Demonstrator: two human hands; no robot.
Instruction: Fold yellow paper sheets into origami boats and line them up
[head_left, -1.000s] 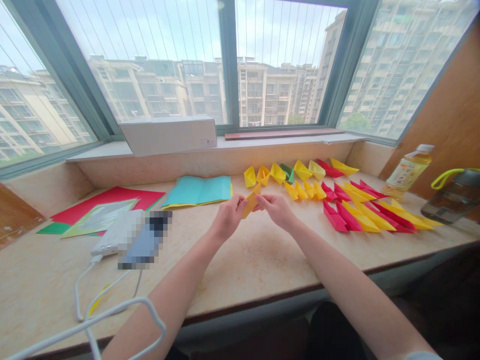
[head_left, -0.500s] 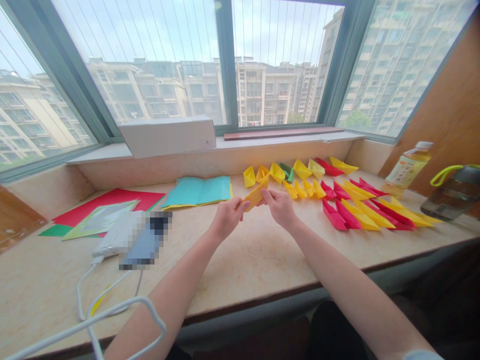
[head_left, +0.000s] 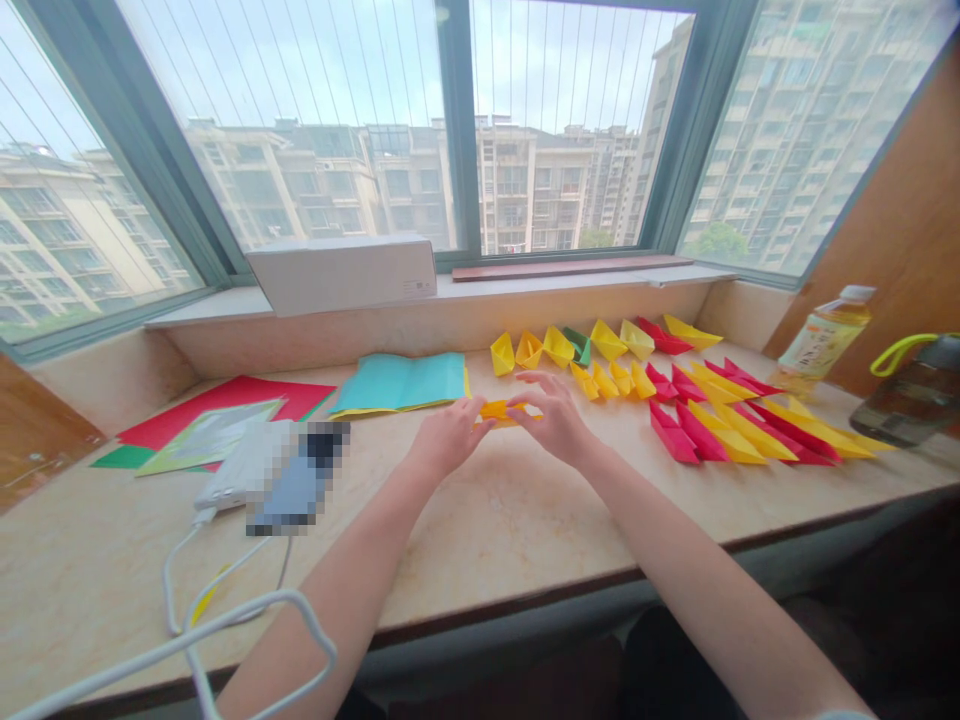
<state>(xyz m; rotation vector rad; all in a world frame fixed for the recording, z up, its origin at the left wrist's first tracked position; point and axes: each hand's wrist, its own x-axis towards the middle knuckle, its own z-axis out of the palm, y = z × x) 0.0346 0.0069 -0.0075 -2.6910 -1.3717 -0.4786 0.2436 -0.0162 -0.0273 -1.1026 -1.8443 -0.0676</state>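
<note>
Between my two hands is a small folded piece of orange-yellow paper [head_left: 501, 411], partly covered by the fingers. My left hand [head_left: 448, 437] pinches its left end. On its right end, the thumb and fingers of my right hand [head_left: 553, 422] close around the paper, with the index finger lifted and curved above. Just behind and to the right stand several folded paper boats, among them a yellow one [head_left: 557, 347] and a green one [head_left: 578, 345]. Farther right lie rows of red and yellow folded paper shapes, such as a pink-red one [head_left: 700, 432].
Left of my hands lie blue paper sheets [head_left: 405, 380], red sheets [head_left: 225, 405], a white power bank [head_left: 244, 465] with cables, and a blurred phone [head_left: 300, 480]. A drink bottle [head_left: 825, 340] and a dark bottle [head_left: 911, 390] stand right. A white box [head_left: 341, 275] rests on the sill.
The folded paper has gone from tilted and raised to lying lower and nearly level. My right hand's fingers have spread and arched over it. The view has shifted slightly.
</note>
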